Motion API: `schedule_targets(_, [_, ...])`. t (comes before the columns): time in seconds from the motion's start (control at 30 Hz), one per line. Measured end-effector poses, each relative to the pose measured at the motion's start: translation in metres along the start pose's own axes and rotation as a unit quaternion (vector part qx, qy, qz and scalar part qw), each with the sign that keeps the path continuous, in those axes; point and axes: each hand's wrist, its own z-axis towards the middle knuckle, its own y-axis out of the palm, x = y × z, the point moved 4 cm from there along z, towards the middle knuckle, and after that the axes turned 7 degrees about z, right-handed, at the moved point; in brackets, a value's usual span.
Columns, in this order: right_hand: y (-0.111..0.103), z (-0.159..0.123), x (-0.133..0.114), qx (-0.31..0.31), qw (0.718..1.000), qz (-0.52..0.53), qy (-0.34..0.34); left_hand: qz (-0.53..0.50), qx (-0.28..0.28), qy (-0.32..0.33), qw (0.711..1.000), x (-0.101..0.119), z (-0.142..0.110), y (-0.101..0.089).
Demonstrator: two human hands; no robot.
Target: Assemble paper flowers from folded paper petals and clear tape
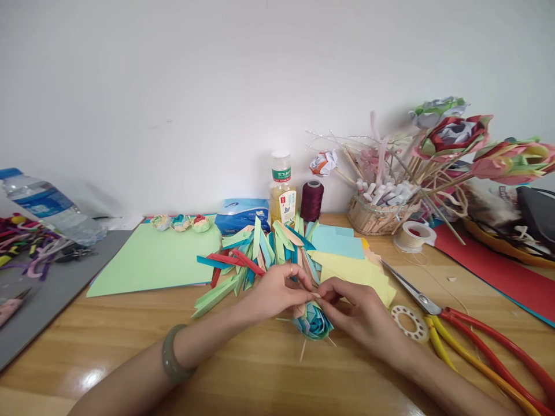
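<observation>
we pinch the blue paper flower (pixel 313 323) at its twelve-o'clock edge, our left grip (pixel 277 292) and right grip (pixel 362 309) both narrow on it; it sits toward five o'clock in our view, over the tabletop (pixel 243 370), with folded paper strips (pixel 256 237) at its eleven o'clock.

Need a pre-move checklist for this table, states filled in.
1. Left hand on the paper flower: ok, fingers at its far edge.
2. Right hand on it too: ok, fingertips close to the left's.
3. Grip firmness: cannot tell.
4. Folded paper strips within reach: ok, piled just beyond the hands.
5. Scissors clear of the right hand: ok, lying to its right.
6. White spool fully wound: not ok, some has run loose toward the scissors.
</observation>
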Motion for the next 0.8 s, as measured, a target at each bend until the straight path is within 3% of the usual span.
schedule_targets(0.23, [-0.004,-0.003,-0.004,0.031,0.992,-0.091,-0.079,0.022,-0.055,-0.026,0.998,0.004,0.002,-0.001])
schedule_targets(0.43, [-0.003,0.001,-0.001,-0.009,1.000,-0.020,0.000,0.040,-0.026,-0.014,0.999,0.007,-0.003,0.000])
schedule_targets(0.5, [-0.004,0.001,-0.001,-0.006,1.000,-0.031,-0.002,0.056,-0.009,-0.007,0.998,0.007,-0.005,0.001])
schedule_targets(0.67, [-0.007,-0.004,-0.010,0.039,0.983,-0.134,-0.117,0.065,0.005,0.003,0.998,0.011,-0.007,-0.001])
schedule_targets(0.8, [-0.014,-0.010,-0.013,0.079,0.952,-0.200,-0.218,0.038,-0.066,0.032,0.997,0.021,-0.010,-0.001])
